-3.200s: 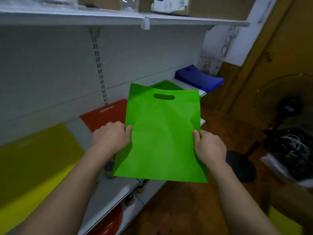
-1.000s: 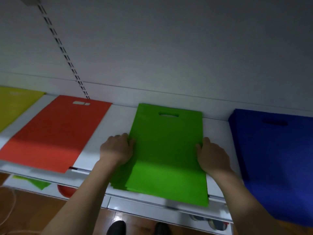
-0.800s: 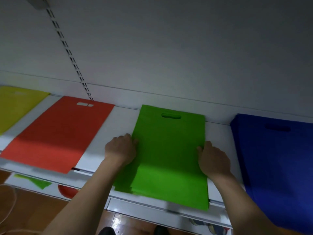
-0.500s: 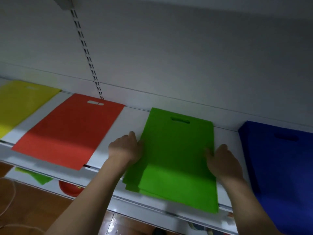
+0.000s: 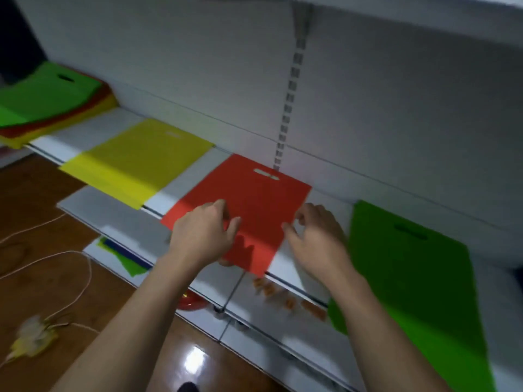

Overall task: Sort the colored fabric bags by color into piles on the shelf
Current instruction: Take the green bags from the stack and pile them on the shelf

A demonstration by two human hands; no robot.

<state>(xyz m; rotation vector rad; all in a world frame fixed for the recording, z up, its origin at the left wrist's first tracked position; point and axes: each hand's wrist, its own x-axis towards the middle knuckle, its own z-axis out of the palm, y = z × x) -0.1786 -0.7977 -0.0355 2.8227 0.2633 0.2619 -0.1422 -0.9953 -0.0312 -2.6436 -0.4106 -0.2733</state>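
We see a long white shelf [image 5: 119, 210] running along the wall, with flat bags laid out on it by colour. Largest in view is the green bag pile [image 5: 410, 278] at the right, hanging over the shelf's front edge. Next comes the yellow bag [image 5: 135, 162] to the left, also overhanging the edge, and at the far left a mixed stack of bags [image 5: 48, 106] with a green one on top and red and yellow layers under it. Between the yellow and the green lies the red bag [image 5: 249, 205], flat, its handle slot toward the wall. Our left hand [image 5: 203, 236] is over the red bag's near left corner, fingers loosely curled; we cannot tell whether its grip has the fabric. Our right hand [image 5: 317, 239] hovers just beside the red bag's right edge, its grip loose and holding nothing. A white cord [image 5: 70, 278] lies on the wooden floor [image 5: 39, 205] below
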